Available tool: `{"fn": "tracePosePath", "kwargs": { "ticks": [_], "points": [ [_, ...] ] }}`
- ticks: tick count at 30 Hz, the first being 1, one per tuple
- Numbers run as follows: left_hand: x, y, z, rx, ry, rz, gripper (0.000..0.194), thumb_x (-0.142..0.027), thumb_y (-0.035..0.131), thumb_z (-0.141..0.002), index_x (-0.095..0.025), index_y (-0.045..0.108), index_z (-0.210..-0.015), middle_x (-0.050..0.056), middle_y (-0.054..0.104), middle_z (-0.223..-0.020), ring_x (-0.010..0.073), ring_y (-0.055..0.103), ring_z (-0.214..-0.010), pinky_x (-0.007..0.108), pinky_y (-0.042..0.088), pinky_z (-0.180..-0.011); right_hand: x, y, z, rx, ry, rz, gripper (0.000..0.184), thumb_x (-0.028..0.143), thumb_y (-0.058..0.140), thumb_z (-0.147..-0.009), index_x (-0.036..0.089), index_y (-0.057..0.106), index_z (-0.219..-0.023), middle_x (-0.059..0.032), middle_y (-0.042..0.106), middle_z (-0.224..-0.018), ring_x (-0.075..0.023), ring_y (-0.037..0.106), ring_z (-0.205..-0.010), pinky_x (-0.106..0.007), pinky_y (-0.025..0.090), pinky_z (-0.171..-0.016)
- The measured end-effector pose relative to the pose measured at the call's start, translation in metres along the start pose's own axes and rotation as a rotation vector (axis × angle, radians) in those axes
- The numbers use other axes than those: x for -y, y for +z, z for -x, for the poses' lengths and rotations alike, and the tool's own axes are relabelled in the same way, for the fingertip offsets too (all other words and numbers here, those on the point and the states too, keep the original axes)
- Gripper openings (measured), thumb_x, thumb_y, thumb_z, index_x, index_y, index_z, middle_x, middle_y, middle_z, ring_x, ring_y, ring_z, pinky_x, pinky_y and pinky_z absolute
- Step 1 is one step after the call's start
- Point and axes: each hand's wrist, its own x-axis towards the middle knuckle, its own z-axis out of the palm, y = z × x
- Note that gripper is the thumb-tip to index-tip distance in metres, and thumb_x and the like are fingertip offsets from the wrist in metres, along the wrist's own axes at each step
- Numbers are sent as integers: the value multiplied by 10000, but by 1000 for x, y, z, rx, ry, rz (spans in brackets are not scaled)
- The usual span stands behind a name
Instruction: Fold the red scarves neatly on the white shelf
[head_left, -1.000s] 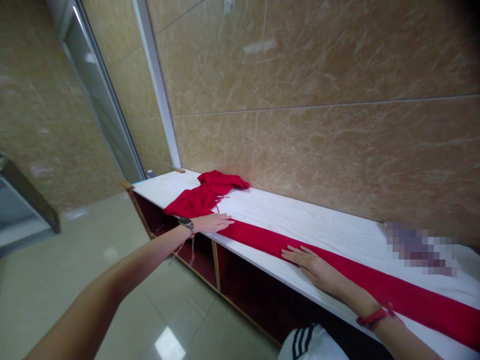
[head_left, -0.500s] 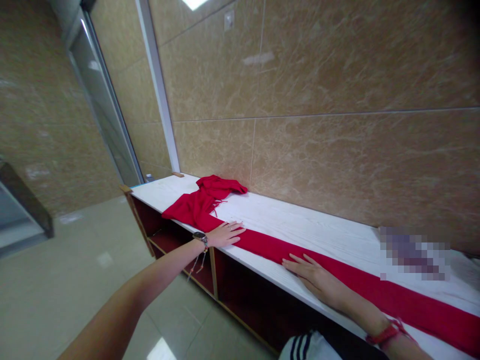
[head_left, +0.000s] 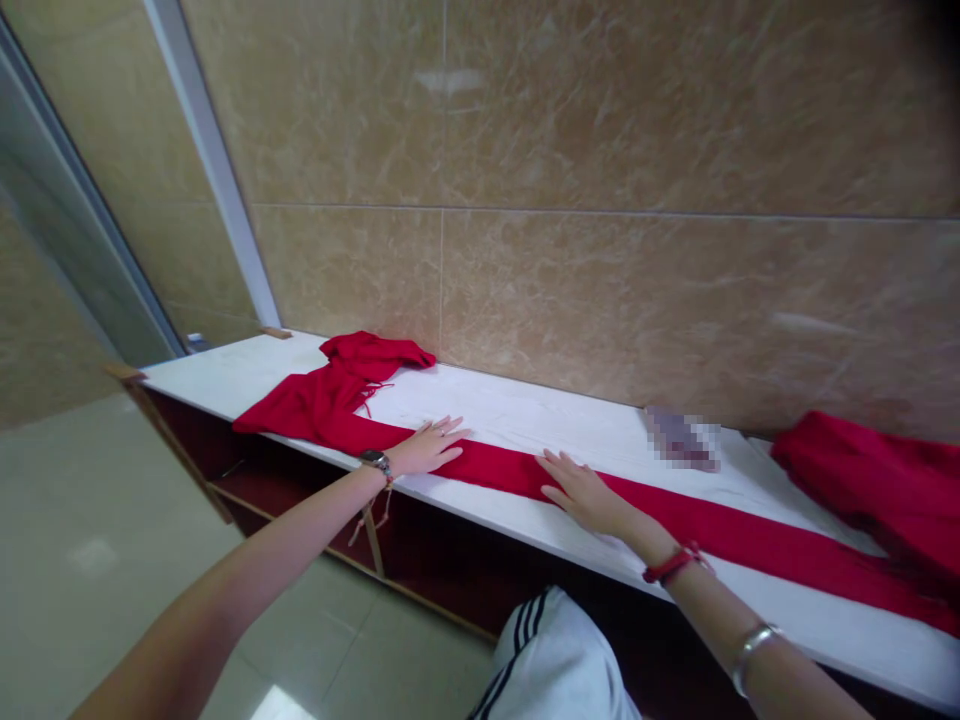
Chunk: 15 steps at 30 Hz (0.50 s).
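A long red scarf (head_left: 499, 467) lies as a flat, narrow band along the white shelf top (head_left: 480, 395). My left hand (head_left: 429, 447), with a watch on its wrist, rests palm down on the band with its fingers spread. To its right, my right hand (head_left: 586, 492) also lies flat on the cloth, fingers apart. Neither hand grips the fabric. At the left end the red cloth is bunched up (head_left: 330, 395), with thin fringe strands showing. A second heap of red cloth (head_left: 885, 485) lies at the right; whether it joins the band cannot be made out.
Behind the shelf stands a tan tiled wall (head_left: 600, 300). A blurred-out flat item (head_left: 679, 438) lies near the wall. Small wooden pieces sit at the shelf's left end. Below the top are open dark red compartments (head_left: 450, 555).
The view has swung to the right, bringing the right-hand red heap into sight. My right hand now lies further onto the band than before. Both hands stay flat.
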Motion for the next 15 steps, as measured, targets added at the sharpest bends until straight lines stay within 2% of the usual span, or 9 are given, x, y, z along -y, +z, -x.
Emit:
{"fn": "tracePosePath", "kwargs": {
  "ticks": [3,8,15],
  "points": [
    [-8,10,-6,20,75,-38,453,-383,300,-937,-271,294,-1376,27,258,-1456,212,194,-1336,410,182,-1059,-5,12,7,-13,-34,82,497,443,246,-927,253,294,-1384,-76,296,-1440,-277,229,-1322,-544,238,-1024],
    [-1,15,-3,-23,113,-79,438,-351,306,-939,-263,315,-1368,26,283,-1446,187,216,-1329,353,204,-1049,-23,8,29,-14,-43,122,503,447,222,-934,259,243,-1400,-70,277,-1449,-256,222,-1326,-528,245,-1024],
    [0,15,-5,-14,107,-98,443,-351,286,-943,-255,299,-1376,26,272,-1451,192,202,-1331,361,185,-1056,-69,3,65,1,87,132,501,441,227,-929,269,240,-1400,-68,275,-1451,-266,218,-1326,-546,248,-1017]
  ]
}}
